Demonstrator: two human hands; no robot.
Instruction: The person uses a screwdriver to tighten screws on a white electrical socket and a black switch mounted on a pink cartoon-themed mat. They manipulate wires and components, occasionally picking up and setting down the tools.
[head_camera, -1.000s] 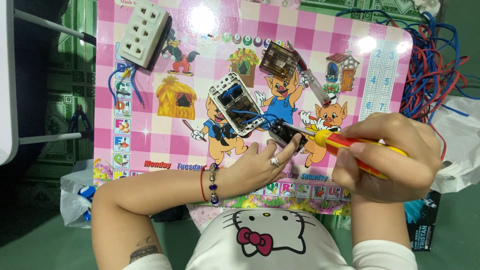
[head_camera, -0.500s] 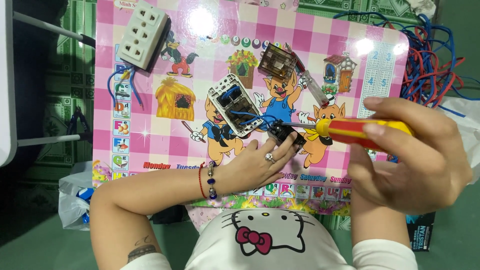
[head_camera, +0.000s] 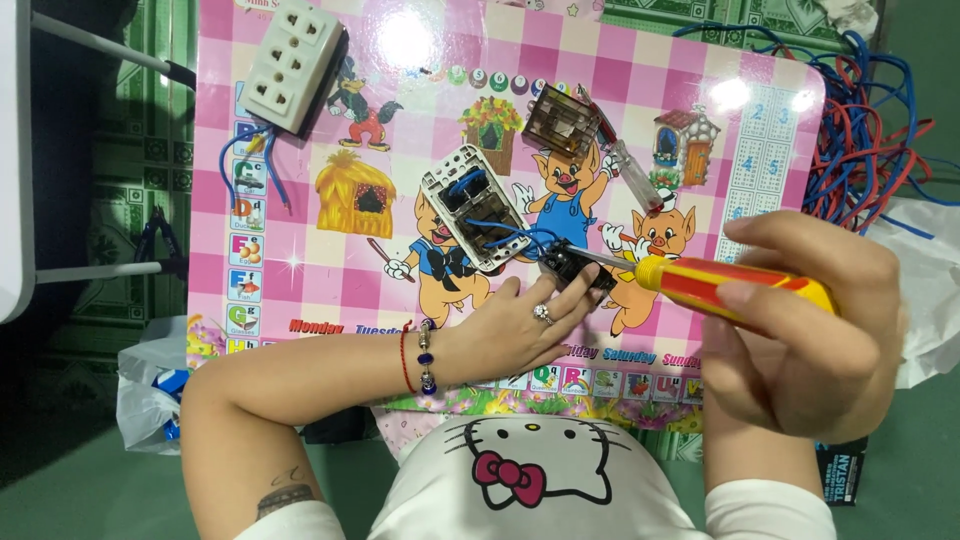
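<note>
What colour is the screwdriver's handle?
The screwdriver handle is red with yellow stripes, seen in the head view.
</note>
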